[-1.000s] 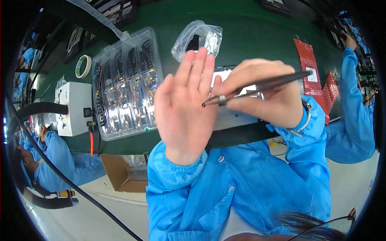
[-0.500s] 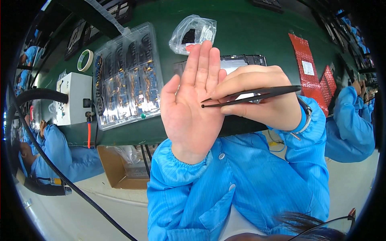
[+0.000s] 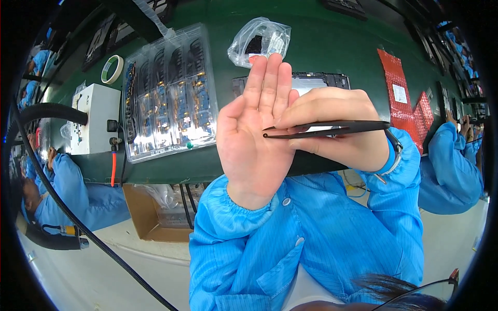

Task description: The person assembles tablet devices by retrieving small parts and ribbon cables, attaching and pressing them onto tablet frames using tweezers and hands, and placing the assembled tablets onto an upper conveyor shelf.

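Note:
Palm up, my left hand (image 3: 254, 137) lies open with its fingers stretched out over the front of the green bench. My right hand (image 3: 342, 116) is closed around black tweezers (image 3: 358, 126), whose tips point left over the left palm. At the lower tip a tiny dark ring-like piece (image 3: 265, 136) shows; I cannot tell whether it is gripped or resting on the skin. Behind both hands, partly covered by them, is a flat device with a black frame (image 3: 332, 80) and silvery panel. Beyond the left fingertips sits a clear plastic bag (image 3: 259, 39) with small dark and red contents.
To the left lies a clear compartment tray (image 3: 171, 93) full of small circuit parts. Beside it are a tape roll (image 3: 112, 69) and a white box (image 3: 96, 122) with a black hose. Red bubble wrap (image 3: 398, 93) lies right. A cardboard box (image 3: 150, 217) stands below the bench. Co-workers sit at both sides.
The view has shifted slightly. Both hands stay together, and the tweezers now lie more level, with their arms closer together over the left palm.

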A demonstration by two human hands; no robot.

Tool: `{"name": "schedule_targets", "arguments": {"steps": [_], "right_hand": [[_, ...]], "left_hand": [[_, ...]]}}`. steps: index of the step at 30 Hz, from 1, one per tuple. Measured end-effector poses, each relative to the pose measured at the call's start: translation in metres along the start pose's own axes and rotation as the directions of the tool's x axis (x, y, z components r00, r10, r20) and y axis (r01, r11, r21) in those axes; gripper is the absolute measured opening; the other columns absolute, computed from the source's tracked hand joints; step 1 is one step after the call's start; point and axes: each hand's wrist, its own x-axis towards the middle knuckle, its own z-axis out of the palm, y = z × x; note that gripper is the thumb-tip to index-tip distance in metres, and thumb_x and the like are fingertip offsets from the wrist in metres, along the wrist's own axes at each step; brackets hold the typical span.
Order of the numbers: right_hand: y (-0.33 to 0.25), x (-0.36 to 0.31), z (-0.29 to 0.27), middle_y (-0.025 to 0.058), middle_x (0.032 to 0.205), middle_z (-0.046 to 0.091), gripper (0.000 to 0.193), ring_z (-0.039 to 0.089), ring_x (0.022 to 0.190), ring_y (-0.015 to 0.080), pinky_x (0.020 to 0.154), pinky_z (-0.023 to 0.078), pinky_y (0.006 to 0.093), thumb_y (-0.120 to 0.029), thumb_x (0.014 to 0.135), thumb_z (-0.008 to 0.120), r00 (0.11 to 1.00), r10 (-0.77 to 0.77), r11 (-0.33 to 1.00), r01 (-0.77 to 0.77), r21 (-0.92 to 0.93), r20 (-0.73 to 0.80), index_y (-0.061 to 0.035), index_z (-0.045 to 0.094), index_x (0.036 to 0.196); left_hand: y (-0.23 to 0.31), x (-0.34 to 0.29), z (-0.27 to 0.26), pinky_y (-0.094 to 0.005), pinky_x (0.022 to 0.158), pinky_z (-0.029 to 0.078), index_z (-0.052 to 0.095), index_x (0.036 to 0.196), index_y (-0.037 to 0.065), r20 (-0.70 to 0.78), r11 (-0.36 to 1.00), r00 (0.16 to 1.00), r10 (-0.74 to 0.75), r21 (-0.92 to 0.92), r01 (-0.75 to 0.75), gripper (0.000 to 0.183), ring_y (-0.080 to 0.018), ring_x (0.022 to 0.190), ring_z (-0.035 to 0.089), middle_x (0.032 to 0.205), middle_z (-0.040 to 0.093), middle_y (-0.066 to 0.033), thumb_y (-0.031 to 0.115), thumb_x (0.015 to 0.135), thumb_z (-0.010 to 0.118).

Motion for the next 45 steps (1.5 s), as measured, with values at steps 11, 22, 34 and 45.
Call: {"name": "schedule_targets", "arguments": {"steps": [11,22,34,45], "right_hand": [[0.001,0.003,0.004,0.0126,0.080,0.064,0.022,0.062,0.072,0.0247,0.063,0.050,0.0299,-0.001,0.065,0.071,0.999,0.007,1.000,-0.008,0.025,0.051,-0.0009,0.065,0.085],[0.003,0.003,0.013,0.0127,0.080,0.065,0.022,0.063,0.071,0.0236,0.063,0.049,0.0296,-0.002,0.065,0.072,0.999,0.031,0.998,-0.033,0.048,0.026,-0.0015,0.066,0.086],[-0.016,-0.005,0.075,0.0124,0.084,0.064,0.019,0.061,0.081,0.0190,0.074,0.048,0.0284,0.004,0.069,0.067,0.934,0.346,0.785,-0.339,0.519,0.088,0.0024,0.065,0.087],[-0.025,0.046,0.310,0.0057,0.084,0.060,0.017,0.057,0.077,0.0109,0.064,0.049,0.0240,-0.014,0.081,0.062,0.833,0.314,0.076,-0.500,0.862,0.455,-0.0010,0.061,0.092]], "left_hand": [[0.003,-0.004,-0.002,-0.0334,0.105,0.025,0.028,0.136,0.007,-0.040,0.994,0.998,0.041,0.100,-0.037,0.051,-0.0187,0.130,0.028,0.139,0.033,-0.0061,0.021,0.086,0.029],[0.008,-0.010,-0.001,-0.0331,0.105,0.024,0.027,0.136,0.006,-0.038,0.982,0.994,0.099,0.164,-0.091,0.053,-0.0180,0.130,0.026,0.140,0.030,-0.0054,0.021,0.085,0.028],[0.050,-0.079,-0.021,-0.0431,0.103,0.030,0.030,0.134,0.008,0.083,0.916,0.932,0.352,0.174,-0.362,0.050,-0.0249,0.126,0.033,0.138,0.032,-0.0097,0.018,0.085,0.035],[0.219,-0.236,-0.096,-0.0430,0.101,0.033,0.041,0.123,-0.002,0.283,0.379,0.534,0.796,0.455,-0.806,0.042,-0.0264,0.119,0.042,0.127,0.046,-0.0138,0.014,0.086,0.028]]}}
